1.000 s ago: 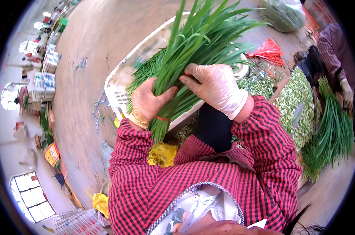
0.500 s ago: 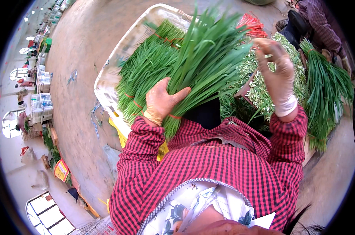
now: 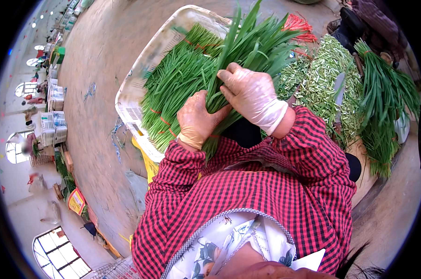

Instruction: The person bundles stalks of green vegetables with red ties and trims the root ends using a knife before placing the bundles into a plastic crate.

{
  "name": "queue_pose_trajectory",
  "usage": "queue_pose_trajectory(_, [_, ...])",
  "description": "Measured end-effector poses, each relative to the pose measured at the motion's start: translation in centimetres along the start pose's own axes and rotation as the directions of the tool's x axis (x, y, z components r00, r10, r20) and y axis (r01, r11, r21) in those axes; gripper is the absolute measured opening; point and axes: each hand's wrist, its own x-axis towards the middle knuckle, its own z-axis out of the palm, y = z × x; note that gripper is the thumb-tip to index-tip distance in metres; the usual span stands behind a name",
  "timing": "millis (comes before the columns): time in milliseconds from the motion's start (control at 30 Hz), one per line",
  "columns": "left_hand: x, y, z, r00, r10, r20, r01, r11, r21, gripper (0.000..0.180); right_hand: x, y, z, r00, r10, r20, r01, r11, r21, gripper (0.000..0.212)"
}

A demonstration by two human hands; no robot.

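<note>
My left hand (image 3: 196, 116), in a pale glove, is wrapped round the lower part of a bunch of garlic chives (image 3: 261, 39). An orange-red band circles the bunch just below that hand. My right hand (image 3: 254, 95), gloved too, has its fingers bent and pressed to the leaves just above my left hand. Its thumb and fingertips pinch at the leaves. The chives fan out away from me, over the right side of a white plastic crate (image 3: 130, 76). More banded chives (image 3: 173, 83) lie inside the crate.
At the right, a knife (image 3: 339, 90) rests on a heap of cut stem pieces (image 3: 319, 69). Red ties (image 3: 299, 29) lie beyond it. Another chive bunch (image 3: 384, 97) lies farther right, near a person's sleeve (image 3: 375, 21). A yellow bag (image 3: 149, 165) sits below the crate.
My right hand has come from the raised position at the right, where it held nothing, down and left onto the leaves. The knife and stem heap are now uncovered. My left hand keeps its grip.
</note>
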Motion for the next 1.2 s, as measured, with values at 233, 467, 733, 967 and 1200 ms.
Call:
queue_pose_trajectory(233, [0.4,-0.1,0.2,0.997,-0.029,0.066,0.029,1.000,0.001,0.059,-1.1,0.1,0.5,0.996,-0.069,-0.061,0.083,0.958,0.274,0.020])
queue_pose_trajectory(467, [0.7,-1.3,1.4,0.978,-0.123,0.171,0.148,0.978,-0.147,0.055,-1.2,-0.6,2.9,0.986,-0.165,-0.022,0.166,0.982,0.086,0.007])
queue_pose_trajectory(733, [0.1,-5.1,3.1,0.948,-0.179,0.264,0.313,0.688,-0.655,0.048,-2.9,5.2,-4.4,0.960,0.190,0.208,-0.271,0.820,0.505,0.021])
queue_pose_trajectory(967, [0.3,-4.5,2.7,0.943,-0.178,0.282,0.324,0.688,-0.650,0.050,-3.5,6.2,-3.9,0.960,0.240,-0.144,-0.160,0.893,0.421,0.027])
queue_pose_trajectory(1200, [0.2,-2.6,1.8,0.963,-0.202,0.180,0.268,0.796,-0.543,0.051,-3.2,6.4,-1.3,0.990,0.070,-0.125,-0.038,0.970,0.240,0.014])
